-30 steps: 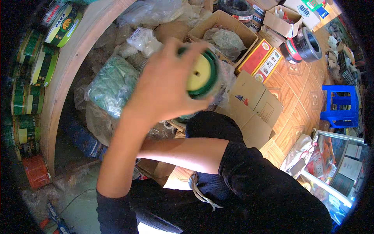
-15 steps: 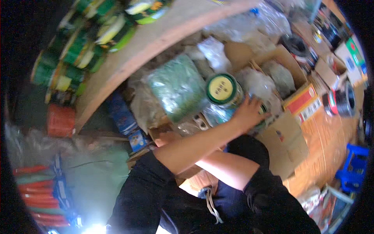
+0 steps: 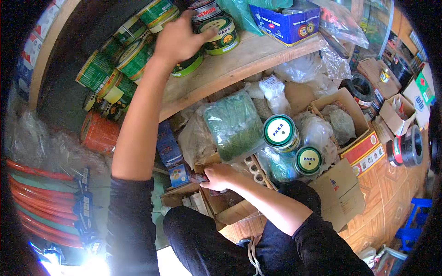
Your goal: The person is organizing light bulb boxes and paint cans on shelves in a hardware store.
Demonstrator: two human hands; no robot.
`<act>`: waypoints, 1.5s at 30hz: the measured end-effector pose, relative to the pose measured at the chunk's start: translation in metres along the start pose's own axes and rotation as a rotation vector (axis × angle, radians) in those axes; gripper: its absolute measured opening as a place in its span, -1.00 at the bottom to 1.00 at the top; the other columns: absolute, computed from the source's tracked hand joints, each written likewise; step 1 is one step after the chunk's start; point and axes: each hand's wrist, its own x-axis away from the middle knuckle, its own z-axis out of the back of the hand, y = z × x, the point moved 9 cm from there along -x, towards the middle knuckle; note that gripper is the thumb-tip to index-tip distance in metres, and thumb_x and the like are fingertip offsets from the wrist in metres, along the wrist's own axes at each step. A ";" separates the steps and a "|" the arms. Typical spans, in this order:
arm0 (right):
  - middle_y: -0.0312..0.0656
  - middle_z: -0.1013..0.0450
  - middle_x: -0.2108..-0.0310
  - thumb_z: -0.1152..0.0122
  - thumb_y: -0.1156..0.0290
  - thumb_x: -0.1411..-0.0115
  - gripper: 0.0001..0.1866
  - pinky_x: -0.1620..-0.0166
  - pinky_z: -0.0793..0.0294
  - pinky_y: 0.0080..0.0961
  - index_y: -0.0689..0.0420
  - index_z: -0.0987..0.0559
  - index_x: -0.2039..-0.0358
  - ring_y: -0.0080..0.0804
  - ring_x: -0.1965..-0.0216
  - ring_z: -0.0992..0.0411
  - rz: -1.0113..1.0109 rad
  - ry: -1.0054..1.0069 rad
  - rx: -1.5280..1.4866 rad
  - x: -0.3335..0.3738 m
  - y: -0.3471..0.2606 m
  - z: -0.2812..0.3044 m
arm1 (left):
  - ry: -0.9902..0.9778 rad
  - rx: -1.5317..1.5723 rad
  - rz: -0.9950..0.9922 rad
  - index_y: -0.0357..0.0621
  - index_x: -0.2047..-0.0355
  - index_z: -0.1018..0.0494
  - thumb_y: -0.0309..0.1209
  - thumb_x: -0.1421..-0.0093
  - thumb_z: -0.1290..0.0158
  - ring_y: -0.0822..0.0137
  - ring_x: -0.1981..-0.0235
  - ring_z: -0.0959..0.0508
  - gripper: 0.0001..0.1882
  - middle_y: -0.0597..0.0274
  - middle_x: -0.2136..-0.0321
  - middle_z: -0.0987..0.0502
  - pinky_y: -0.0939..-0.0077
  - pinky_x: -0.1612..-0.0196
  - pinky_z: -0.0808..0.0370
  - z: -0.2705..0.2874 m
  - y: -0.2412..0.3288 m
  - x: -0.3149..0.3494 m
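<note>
My left hand (image 3: 177, 40) is raised over the wooden shelf at the upper left, its fingers apart and slightly blurred. It is among short green-and-yellow tins, with its thumb close to a tin (image 3: 222, 37) with a pale lid; whether it touches is unclear. Lower down, my right hand (image 3: 218, 177) is closed on something small and dark at the edge of an open cardboard box (image 3: 235, 212); I cannot make out what it is. Two green-rimmed tins, one taller (image 3: 279, 131) and one lower (image 3: 308, 160), stand among plastic bags right of a green plastic-wrapped bundle (image 3: 234, 122).
The shelf's wooden front edge (image 3: 248, 73) crosses above the boxes. A blue box (image 3: 286, 23) sits on it. Orange hose coils (image 3: 46, 198) lie at left, an orange roll (image 3: 99, 132) above them. Black tape rolls (image 3: 410, 145) and a blue plastic stool (image 3: 414, 223) are at right.
My left hand has swung from the tins among the bags up and left to the shelf, uncrossing my arms. My right hand stays by the box. The view has shifted, showing more shelf.
</note>
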 end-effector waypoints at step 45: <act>-0.02 -0.48 -0.21 0.24 0.11 -0.49 -0.46 -0.32 -0.41 -0.11 0.17 -0.45 -0.26 -0.18 -0.20 -0.48 0.444 0.059 -2.222 0.034 0.025 0.059 | 0.341 0.425 0.057 -0.40 -0.34 -0.29 -0.03 0.27 -0.53 -0.12 -0.10 -0.53 0.21 -0.27 -0.12 -0.43 0.07 -0.18 -0.49 0.004 0.042 0.284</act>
